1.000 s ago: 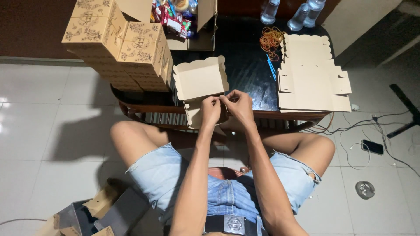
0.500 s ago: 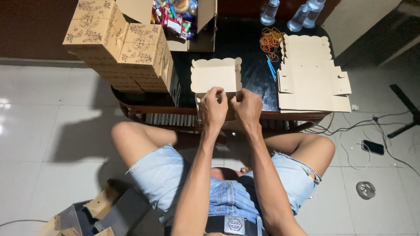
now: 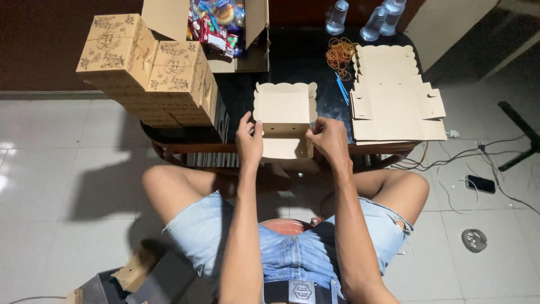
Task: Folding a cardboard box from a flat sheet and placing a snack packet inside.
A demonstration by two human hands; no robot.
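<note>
Here box [image 3: 284, 115] upright, lid pointing away.

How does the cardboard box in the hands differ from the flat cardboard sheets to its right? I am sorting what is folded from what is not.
The plain tan cardboard box is partly folded, its walls raised, while the stack of flat tan cardboard sheets lies unfolded. The box is held at both sides by the left hand and right hand; the sheets lie untouched on the dark table. Both share tan card and scalloped edges.
</note>
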